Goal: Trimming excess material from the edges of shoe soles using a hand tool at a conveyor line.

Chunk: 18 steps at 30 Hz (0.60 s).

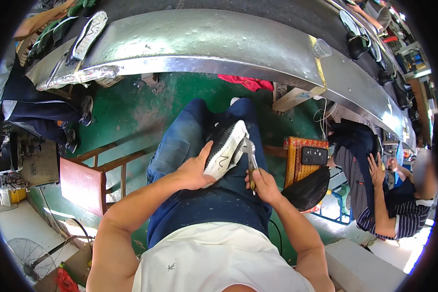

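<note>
Across my lap lies a shoe (223,156) with a black upper and a white underside, its narrow end pointing away from me. My left hand (193,171) grips its near end from the left side, the thumb stretched along the black edge. In my right hand (263,184) are metal pliers (250,155), held by the handles. Their head reaches the right edge of the shoe, where a bit of pale material stands up. Whether the jaws bite on that material I cannot tell.
A metal-edged workbench (190,44) curves in front of me, with a white-soled shoe (89,35) at its left and a clear cup (321,48) at its right. A wooden stool (82,185) stands left. Right, a phone (314,155) lies near a seated co-worker (389,204).
</note>
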{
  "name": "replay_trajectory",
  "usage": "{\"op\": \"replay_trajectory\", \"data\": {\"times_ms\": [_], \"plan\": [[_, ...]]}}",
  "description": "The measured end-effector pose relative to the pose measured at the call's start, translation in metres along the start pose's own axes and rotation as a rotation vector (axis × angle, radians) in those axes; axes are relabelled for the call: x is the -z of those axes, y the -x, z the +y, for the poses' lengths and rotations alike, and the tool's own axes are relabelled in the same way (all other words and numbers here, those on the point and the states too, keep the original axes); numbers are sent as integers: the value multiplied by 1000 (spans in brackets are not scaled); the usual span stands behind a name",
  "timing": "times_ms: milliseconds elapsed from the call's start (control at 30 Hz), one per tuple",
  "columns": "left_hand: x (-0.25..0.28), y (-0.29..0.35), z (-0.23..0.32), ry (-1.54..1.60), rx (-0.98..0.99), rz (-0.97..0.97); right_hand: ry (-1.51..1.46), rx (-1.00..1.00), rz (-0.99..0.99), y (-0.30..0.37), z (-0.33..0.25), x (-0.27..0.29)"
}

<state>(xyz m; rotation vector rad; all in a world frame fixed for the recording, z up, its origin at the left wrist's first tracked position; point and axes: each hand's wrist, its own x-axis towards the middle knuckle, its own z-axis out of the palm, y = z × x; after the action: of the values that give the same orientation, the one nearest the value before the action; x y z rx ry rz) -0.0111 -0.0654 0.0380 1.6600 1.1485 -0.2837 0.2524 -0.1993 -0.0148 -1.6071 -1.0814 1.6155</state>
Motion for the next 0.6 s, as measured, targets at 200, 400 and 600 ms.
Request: {"op": "replay_trajectory", "data": {"times_ms": [200, 400, 600], "plan": [[74, 19, 32, 77, -513, 487, -244, -18, 111, 18, 19, -1], [93, -13, 100, 460, -713, 307, -243, 134, 183, 24, 20, 10], [22, -135, 45, 495, -122, 80, 474, -141, 83, 52, -34, 38]]}}
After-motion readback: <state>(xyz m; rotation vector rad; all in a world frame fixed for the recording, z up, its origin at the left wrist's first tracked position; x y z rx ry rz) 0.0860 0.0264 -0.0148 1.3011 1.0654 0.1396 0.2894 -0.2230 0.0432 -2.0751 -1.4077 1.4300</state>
